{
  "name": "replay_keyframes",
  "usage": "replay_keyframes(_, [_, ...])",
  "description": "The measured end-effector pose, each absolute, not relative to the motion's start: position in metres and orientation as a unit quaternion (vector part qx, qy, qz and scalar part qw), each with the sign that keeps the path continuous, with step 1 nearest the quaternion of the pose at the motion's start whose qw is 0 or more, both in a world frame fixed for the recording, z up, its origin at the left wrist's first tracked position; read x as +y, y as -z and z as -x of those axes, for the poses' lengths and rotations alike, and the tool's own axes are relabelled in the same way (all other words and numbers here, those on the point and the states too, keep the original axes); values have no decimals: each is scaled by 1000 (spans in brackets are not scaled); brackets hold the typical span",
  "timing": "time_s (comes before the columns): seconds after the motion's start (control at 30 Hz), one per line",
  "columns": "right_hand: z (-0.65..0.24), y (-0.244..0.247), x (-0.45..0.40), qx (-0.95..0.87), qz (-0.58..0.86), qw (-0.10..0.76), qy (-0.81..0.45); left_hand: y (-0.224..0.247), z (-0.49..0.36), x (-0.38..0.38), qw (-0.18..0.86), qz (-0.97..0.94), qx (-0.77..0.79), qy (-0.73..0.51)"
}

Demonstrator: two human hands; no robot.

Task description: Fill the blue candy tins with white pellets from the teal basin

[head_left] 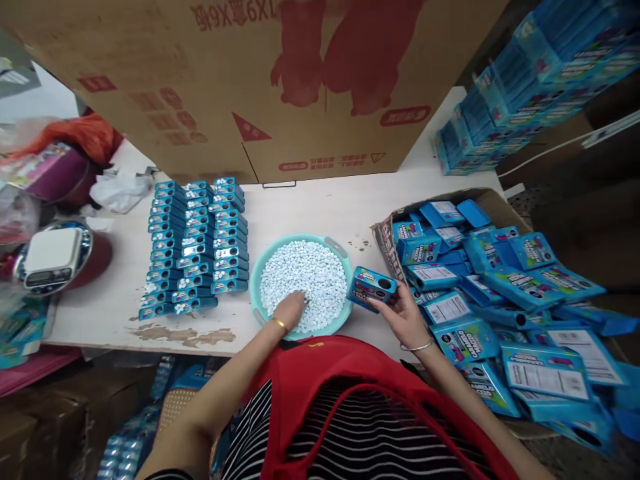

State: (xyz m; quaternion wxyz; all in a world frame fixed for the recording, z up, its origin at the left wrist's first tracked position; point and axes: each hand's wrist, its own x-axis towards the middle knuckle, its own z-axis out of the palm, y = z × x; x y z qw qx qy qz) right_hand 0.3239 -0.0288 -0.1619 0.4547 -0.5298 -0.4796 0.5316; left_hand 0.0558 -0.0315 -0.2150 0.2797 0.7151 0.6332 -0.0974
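Observation:
A round light-green basin full of small white candies stands near the table's front edge. My left hand dips into the candies at the basin's lower left, its fingertips hidden among them. To the right of the basin my right hand holds a blue box with a dark round opening, thumb on the near side. Three rows of blue boxes stand at the left of the table, white candies showing on many of them. An open carton at the right is heaped with blue boxes.
A large cardboard box stands across the back of the table. Stacked blue packs rise at the back right. At the left are a white scale on a red bowl, crumpled plastic and an orange cloth.

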Motion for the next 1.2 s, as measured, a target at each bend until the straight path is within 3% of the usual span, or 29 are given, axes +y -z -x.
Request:
replay_keyframes(0.23, [-327,170,-29,-460,548,463,-523,236,-71,-11,318,-730,604,28])
replay_keyframes(0.57, [-314,168,-16,-694,526,342,-352,122,-14,-9,312,-796,509,-102])
replay_keyframes(0.7, [-295,165,-9,-756,482,308,-317,77,-23,1,276,-837,470,-47])
replay_keyframes(0.9, [-276,168,-6,-800,440,302,-275,37,-61,9,157,-847,492,129])
replay_keyframes(1.2, [-275,176,-9,-789,437,319,-291,15,-78,5,113,-857,491,110])
